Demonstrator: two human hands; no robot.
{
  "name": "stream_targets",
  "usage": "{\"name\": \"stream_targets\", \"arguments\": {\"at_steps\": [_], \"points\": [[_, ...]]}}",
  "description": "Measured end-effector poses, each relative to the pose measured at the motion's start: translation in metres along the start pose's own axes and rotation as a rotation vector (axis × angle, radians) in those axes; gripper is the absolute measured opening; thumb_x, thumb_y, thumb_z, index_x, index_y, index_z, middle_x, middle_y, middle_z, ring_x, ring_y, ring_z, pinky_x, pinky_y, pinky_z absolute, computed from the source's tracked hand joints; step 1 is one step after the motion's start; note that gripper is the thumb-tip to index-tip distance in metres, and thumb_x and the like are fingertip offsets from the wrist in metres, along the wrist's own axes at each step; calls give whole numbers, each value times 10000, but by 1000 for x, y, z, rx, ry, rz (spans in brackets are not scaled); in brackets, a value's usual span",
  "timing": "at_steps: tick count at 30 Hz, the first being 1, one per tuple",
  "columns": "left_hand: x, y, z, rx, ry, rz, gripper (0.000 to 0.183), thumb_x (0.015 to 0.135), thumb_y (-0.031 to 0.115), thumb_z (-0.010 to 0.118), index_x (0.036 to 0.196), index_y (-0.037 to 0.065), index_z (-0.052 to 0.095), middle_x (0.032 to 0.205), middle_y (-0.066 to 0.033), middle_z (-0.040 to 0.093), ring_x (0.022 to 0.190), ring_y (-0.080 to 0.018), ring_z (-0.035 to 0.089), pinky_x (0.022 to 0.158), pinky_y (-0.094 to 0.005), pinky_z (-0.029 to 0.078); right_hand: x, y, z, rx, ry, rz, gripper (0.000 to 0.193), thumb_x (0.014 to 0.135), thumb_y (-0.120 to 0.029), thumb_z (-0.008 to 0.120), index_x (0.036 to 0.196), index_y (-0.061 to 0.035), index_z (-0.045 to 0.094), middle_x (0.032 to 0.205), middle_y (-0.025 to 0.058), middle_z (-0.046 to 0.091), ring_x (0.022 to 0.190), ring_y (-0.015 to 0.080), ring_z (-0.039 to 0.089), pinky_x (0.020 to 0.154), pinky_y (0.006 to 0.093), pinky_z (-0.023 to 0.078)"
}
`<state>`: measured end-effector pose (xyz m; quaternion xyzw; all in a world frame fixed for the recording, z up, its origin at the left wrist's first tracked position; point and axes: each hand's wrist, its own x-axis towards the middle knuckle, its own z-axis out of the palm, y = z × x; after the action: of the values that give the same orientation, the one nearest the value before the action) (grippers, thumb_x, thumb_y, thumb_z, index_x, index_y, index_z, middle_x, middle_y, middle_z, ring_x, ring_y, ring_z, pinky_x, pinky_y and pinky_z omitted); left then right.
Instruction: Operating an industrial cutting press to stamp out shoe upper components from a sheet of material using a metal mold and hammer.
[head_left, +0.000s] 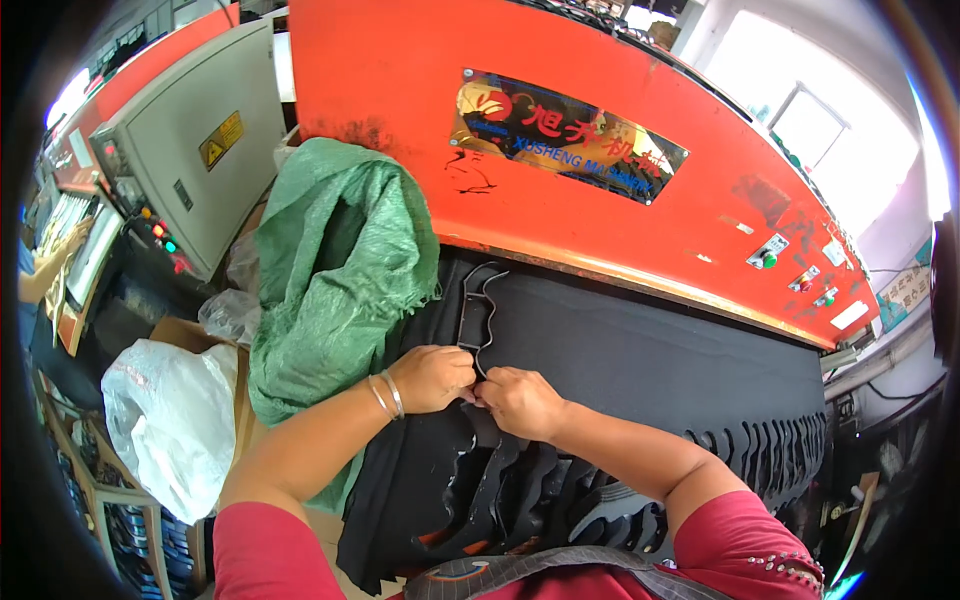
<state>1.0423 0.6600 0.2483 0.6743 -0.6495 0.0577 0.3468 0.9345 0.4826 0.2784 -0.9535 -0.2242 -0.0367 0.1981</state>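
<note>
A thin metal cutting die (490, 318) with a wavy outline lies on black sheet material (620, 350). My left hand (432, 379), with bangles at its wrist, is closed at the die's near end. My right hand (525, 403) meets it from the right, fingers curled and closed on the same end. The fingertips nearly touch, and they hide that end of the die. Just nearer to me, curved cut-outs (490, 470) run through the black sheet, with strips of it left between them.
An orange press machine (380, 90) with buttons on its right spans the far side. Left of the sheet, a green woven sack (340, 260) is heaped beside a white plastic bag (165, 420). A grey electrical cabinet (200, 140) stands behind. Another person's hand (65, 245) shows far left.
</note>
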Motion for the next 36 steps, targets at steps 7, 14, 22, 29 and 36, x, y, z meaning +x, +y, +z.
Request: {"name": "stream_targets", "arguments": {"at_steps": [7,14,22,29,36], "points": [[-15,0,1,-19,3,-181,138,728,224,720,668,133,636,730,-25,597,704,-224,533,693,-352,397,15,18,-106,-240,394,-165,75,702,-73,594,770,-98,611,744,86,569,720,265,571,646,379,468],[-17,35,9,159,173,-370,185,673,200,772,785,109,655,883,-19,633,824,-263,519,765,-381,418,-33,118,-365,-177,1109,578,177,878,-168,582,979,-41,655,883,152,657,773,282,637,674,349,496],[-12,83,28,372,86,-591,397,808,272,626,1170,111,590,1329,-63,528,1181,-353,450,1006,-469,356,-100,352,-493,-510,1069,897,418,861,-372,588,1184,-107,601,1014,173,670,1031,343,602,927,449,440],[-21,89,21,442,118,-605,419,843,276,611,1238,136,584,1351,-79,514,1239,-313,454,1015,-442,371,-106,385,-544,-246,679,851,856,839,-521,626,1489,-114,245,1421,203,416,1354,315,329,1065,485,293],[-28,92,27,456,208,-719,505,833,304,634,1264,62,530,1336,-122,517,1255,-311,463,1040,-422,367,-77,412,-547,-1090,-160,601,292,930,-272,459,1034,-74,646,1038,170,644,1033,311,592,874,373,486]]}}
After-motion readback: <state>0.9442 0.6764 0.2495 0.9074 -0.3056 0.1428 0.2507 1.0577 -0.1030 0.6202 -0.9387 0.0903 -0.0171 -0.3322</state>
